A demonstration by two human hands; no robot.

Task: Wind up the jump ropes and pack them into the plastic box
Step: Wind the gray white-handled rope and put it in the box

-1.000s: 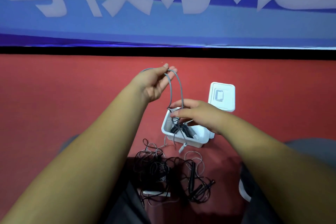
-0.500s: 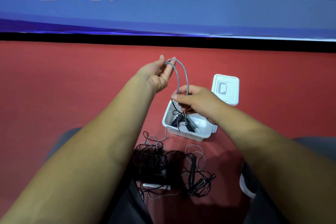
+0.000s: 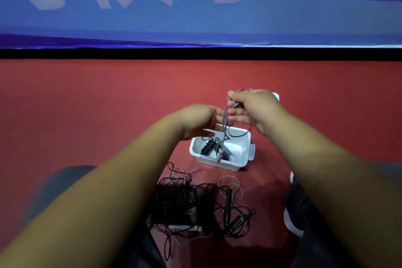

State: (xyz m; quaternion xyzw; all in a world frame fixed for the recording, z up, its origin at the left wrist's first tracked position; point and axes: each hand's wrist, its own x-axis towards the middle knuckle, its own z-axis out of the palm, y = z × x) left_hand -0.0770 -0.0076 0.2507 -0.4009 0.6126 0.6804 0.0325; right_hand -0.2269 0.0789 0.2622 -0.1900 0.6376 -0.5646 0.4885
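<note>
The right hand (image 3: 254, 111), centre frame, grips the looped grey rope (image 3: 224, 119), left hand (image 3: 199, 121) open beside it; its loose tail could snag the plastic box (image 3: 219, 164) rim.

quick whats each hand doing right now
Left hand: open, fingers straight beside the grey jump rope.
Right hand: closed, gripping the grey jump rope.

red floor (image 3: 87, 115) carries white plastic box (image 3: 226, 164) and tangled jump ropes (image 3: 195, 200).

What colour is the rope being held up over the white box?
Grey. The head view shows the rope hanging from the right hand over the box.
</note>
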